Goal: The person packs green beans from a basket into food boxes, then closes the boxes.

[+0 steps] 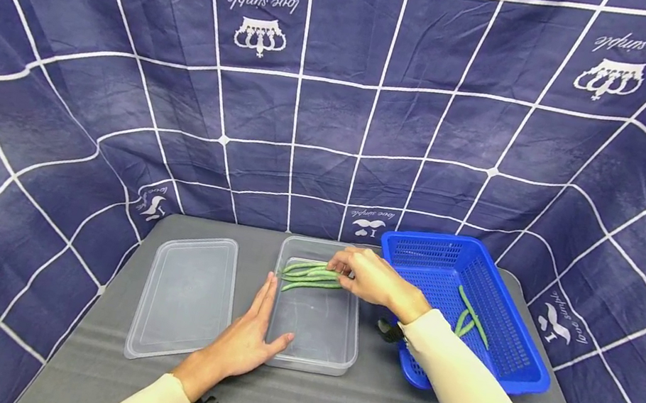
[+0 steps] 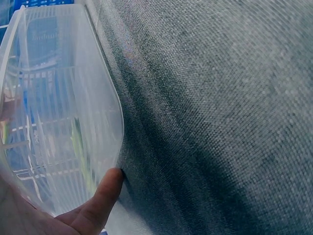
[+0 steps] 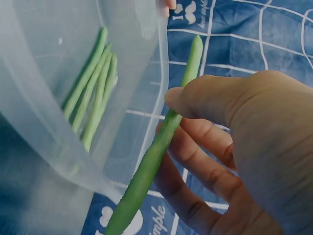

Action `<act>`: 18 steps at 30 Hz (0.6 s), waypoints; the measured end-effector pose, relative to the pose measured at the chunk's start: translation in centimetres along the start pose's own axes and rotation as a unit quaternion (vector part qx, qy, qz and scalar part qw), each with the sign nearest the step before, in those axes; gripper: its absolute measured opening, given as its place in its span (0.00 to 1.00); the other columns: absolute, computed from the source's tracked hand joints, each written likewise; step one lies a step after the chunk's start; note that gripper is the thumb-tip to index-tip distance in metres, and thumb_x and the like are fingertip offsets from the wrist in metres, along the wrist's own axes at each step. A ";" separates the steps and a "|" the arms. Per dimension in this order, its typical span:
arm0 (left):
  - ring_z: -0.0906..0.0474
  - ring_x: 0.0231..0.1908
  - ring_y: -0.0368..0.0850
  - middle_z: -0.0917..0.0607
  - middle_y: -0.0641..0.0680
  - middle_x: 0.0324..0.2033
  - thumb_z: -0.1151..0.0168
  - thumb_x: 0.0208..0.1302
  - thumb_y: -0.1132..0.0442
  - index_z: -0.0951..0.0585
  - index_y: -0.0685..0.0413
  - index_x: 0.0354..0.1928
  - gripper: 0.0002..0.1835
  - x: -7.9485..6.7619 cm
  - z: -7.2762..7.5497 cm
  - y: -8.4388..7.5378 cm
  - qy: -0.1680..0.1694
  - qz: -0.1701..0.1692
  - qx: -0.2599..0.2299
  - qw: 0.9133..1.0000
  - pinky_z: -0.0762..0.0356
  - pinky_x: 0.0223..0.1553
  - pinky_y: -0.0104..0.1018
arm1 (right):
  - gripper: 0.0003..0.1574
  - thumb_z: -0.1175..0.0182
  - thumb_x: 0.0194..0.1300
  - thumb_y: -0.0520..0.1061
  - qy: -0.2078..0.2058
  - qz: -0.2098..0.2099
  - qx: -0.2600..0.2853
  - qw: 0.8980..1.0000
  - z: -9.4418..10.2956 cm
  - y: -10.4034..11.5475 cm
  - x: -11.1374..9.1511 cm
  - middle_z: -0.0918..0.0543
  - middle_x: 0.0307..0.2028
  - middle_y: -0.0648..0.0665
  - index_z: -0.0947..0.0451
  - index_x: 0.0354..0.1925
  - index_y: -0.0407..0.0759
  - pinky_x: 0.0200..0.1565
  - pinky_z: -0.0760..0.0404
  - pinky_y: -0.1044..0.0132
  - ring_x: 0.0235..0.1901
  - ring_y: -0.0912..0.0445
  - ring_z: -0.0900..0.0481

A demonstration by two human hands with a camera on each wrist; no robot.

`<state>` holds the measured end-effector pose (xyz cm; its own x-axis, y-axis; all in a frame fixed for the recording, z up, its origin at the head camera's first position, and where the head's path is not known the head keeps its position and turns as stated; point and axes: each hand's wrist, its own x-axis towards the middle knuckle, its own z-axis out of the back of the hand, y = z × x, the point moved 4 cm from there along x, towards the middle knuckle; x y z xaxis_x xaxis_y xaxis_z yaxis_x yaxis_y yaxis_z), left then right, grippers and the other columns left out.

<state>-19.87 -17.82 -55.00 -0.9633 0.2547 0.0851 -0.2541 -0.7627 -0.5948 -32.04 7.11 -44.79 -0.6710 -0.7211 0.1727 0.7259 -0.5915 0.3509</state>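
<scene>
Now the right hand (image 1: 373, 279) pinches a green bean (image 3: 146, 166) at the far end of the clear box (image 1: 315, 333), roughly parallel to the beans (image 3: 92, 87) lying crosswise inside, while the straight-fingered left hand (image 1: 250, 338) touches its left side.

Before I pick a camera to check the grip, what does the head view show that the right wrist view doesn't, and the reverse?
Only the head view shows the blue perforated plastic basket and the flat translucent rectangular plastic lid.

Only the right wrist view plainly shows the right hand pinching one long green bean.

Both show the translucent rectangular plastic container, the slender green beans inside it, and the navy white-gridded cloth.
</scene>
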 end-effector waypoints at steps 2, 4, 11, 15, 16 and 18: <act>0.27 0.84 0.69 0.59 0.61 0.97 0.26 0.78 0.42 0.60 0.60 0.97 0.66 0.0 0.0 0.0 0.004 0.003 -0.001 1.000 0.17 0.75 0.65 | 0.16 0.26 0.75 0.36 0.004 -0.002 -0.001 1.000 -0.4 0.2 0.6 0.06 0.51 0.49 0.06 0.57 0.49 0.51 0.06 0.57 0.49 0.56 0.06; 0.25 0.83 0.70 0.60 0.60 0.97 0.25 0.78 0.43 0.60 0.60 0.96 0.66 0.0 0.0 0.0 0.004 0.006 -0.005 1.000 0.16 0.74 0.65 | 0.16 0.25 0.76 0.36 0.008 -0.001 0.001 1.000 -0.8 0.5 1.1 0.06 0.51 0.49 0.06 0.57 0.49 0.51 0.06 0.57 0.49 0.56 0.06; 0.22 0.80 0.72 0.60 0.61 0.97 0.26 0.79 0.42 0.63 0.59 0.97 0.67 0.1 -0.1 0.1 0.001 0.015 -0.009 1.000 0.15 0.72 0.64 | 0.17 0.25 0.76 0.37 0.023 -0.005 0.012 1.000 -1.9 1.1 2.6 0.06 0.52 0.49 0.07 0.59 0.49 0.55 0.06 0.55 0.52 0.55 0.06; 0.27 0.83 0.72 0.61 0.61 0.97 0.26 0.79 0.41 0.64 0.59 0.97 0.67 0.1 0.0 0.1 0.006 0.019 -0.012 1.000 0.17 0.75 0.66 | 0.16 0.25 0.76 0.38 0.029 -0.003 0.016 0.999 -2.5 1.4 3.5 0.06 0.52 0.49 0.07 0.59 0.50 0.58 0.06 0.54 0.52 0.55 0.06; 0.27 0.83 0.73 0.62 0.61 0.97 0.26 0.80 0.41 0.64 0.59 0.97 0.67 0.1 0.0 0.1 0.007 0.020 -0.013 1.000 0.17 0.75 0.66 | 0.16 0.25 0.76 0.38 0.031 -0.002 0.016 0.999 -2.6 1.4 3.6 0.06 0.52 0.50 0.07 0.58 0.50 0.58 0.06 0.54 0.52 0.55 0.06; 0.25 0.82 0.73 0.62 0.59 0.97 0.27 0.80 0.42 0.64 0.58 0.97 0.67 0.1 0.0 0.1 0.011 0.022 -0.011 1.000 0.17 0.74 0.66 | 0.15 0.25 0.77 0.39 0.034 -0.004 0.020 0.999 -2.9 1.5 3.9 0.06 0.52 0.49 0.07 0.58 0.50 0.58 0.07 0.54 0.52 0.55 0.06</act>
<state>-19.95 -17.88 -55.03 -0.9712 0.2349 0.0409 -0.2096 -0.7596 -0.6157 -33.16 2.38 -46.24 -0.6635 -0.7404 0.1074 0.7134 -0.5829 0.3889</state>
